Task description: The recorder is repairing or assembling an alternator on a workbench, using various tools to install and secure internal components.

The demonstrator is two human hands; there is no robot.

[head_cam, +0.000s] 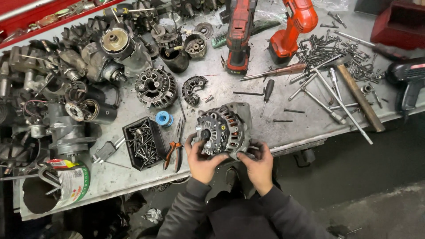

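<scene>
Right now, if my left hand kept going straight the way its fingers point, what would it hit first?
The left hand already grips the round grey metal alternator. Past that, likely the black curved rectifier part on the bench, though depth is hard to judge.

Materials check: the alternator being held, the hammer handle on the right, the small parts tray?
Alternator: looks like cast aluminium, dull grey ribbed housing, with a black end cover, likely plastic. Hammer handle: wood, brown and matt. Parts tray: black, probably plastic, thin walls; cannot be sure. Both hands, left and right, grip the alternator.
</scene>
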